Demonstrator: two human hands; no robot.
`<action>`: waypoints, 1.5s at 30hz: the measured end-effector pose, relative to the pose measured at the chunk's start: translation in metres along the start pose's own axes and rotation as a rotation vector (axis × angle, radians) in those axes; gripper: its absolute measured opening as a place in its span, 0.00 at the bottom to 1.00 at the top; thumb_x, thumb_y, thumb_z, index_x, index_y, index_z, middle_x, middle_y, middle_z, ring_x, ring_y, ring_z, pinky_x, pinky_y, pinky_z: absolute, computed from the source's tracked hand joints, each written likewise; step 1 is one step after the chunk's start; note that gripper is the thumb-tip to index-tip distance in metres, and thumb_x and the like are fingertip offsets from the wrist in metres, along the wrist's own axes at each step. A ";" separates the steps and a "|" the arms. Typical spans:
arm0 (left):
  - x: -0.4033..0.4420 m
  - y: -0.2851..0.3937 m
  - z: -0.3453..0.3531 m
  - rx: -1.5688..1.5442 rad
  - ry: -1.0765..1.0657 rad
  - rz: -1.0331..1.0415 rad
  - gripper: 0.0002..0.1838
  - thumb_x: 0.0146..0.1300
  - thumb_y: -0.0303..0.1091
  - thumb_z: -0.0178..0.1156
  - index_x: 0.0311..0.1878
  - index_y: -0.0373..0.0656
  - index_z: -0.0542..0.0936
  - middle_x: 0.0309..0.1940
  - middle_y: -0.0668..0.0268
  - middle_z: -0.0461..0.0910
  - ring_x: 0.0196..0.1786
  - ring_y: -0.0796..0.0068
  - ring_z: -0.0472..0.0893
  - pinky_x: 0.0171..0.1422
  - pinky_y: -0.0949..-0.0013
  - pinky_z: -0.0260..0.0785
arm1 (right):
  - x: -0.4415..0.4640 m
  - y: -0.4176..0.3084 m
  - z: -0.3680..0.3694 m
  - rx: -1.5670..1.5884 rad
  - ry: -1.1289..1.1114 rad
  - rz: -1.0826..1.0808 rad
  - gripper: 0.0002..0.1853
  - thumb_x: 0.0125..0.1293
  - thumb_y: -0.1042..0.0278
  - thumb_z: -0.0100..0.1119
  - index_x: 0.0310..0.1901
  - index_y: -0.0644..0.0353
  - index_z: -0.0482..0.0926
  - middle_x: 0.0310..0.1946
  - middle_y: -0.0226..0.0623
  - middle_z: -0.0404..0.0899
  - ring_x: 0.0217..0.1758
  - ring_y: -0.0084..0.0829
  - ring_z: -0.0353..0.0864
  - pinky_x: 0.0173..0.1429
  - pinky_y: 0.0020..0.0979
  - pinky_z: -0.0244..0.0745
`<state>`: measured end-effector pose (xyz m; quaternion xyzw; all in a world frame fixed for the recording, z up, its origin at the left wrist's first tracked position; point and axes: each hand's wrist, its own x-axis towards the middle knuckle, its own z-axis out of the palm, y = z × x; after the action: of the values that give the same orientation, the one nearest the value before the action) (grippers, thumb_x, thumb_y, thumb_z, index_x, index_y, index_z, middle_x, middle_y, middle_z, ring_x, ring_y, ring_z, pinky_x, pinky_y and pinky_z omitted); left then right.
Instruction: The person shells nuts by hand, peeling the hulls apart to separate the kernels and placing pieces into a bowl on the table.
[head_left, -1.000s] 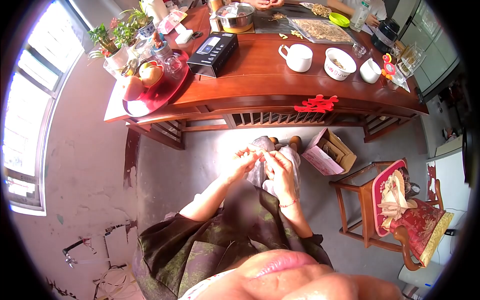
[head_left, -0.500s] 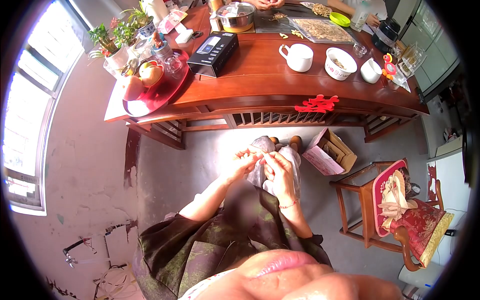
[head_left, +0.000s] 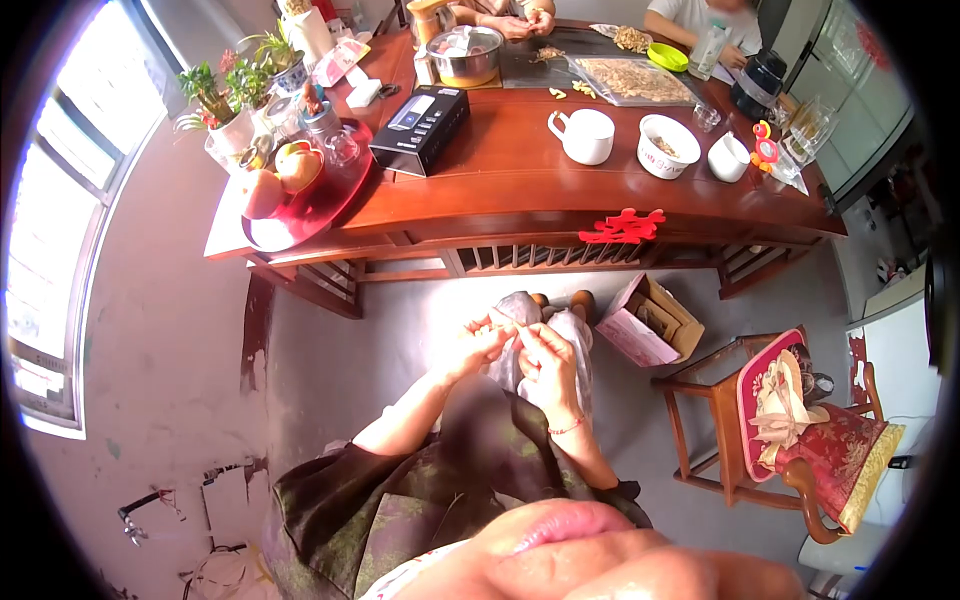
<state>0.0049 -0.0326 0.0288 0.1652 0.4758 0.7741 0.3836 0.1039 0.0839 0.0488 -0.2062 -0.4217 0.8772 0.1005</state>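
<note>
In front of my lap, my left hand (head_left: 478, 346) and my right hand (head_left: 547, 362) meet at the fingertips, both closed in a pinch. Whatever lies between the fingers is too small to make out. Under them are my grey trouser legs (head_left: 508, 370) and a dark patterned garment (head_left: 400, 500). A bracelet (head_left: 567, 427) circles my right wrist. Beyond the hands stands the wooden table (head_left: 490, 205), which bears a white mug (head_left: 587, 137), a white bowl (head_left: 668, 147) with small bits inside, and a white cup (head_left: 729, 158).
A pink cardboard box (head_left: 640, 335) lies open on the floor to the right, beside a wooden chair (head_left: 735, 440). The table also holds a black box (head_left: 420, 130), a fruit tray (head_left: 345, 190), a pot (head_left: 465, 58) and a flat bag (head_left: 640, 80). Two people sit across.
The view has tilted slightly up, showing more of the people across the table. My hands stay pinched together, with only small shifts of the fingers.
</note>
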 end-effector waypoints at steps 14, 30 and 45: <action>0.000 0.000 -0.001 -0.075 -0.024 -0.103 0.11 0.62 0.31 0.61 0.44 0.33 0.79 0.28 0.63 0.78 0.18 0.88 0.61 0.21 0.82 0.49 | -0.002 0.001 0.000 -0.127 0.017 -0.109 0.11 0.70 0.68 0.51 0.29 0.61 0.75 0.17 0.17 0.61 0.16 0.08 0.53 0.19 0.14 0.44; 0.000 0.003 0.011 -0.012 0.004 0.042 0.07 0.59 0.28 0.60 0.36 0.32 0.77 0.28 0.59 0.79 0.19 0.87 0.63 0.22 0.81 0.52 | -0.003 0.003 0.004 0.023 0.050 -0.056 0.10 0.69 0.68 0.51 0.30 0.60 0.73 0.20 0.20 0.65 0.16 0.09 0.56 0.18 0.14 0.46; -0.006 0.011 0.011 0.016 0.054 0.039 0.04 0.59 0.27 0.60 0.33 0.37 0.76 0.31 0.59 0.81 0.19 0.89 0.63 0.22 0.83 0.52 | -0.001 0.009 0.006 0.130 0.028 0.002 0.09 0.69 0.70 0.51 0.30 0.61 0.74 0.22 0.24 0.69 0.16 0.10 0.57 0.18 0.14 0.48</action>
<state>0.0106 -0.0330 0.0441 0.1566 0.4886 0.7819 0.3540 0.1025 0.0735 0.0455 -0.2120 -0.3621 0.8999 0.1186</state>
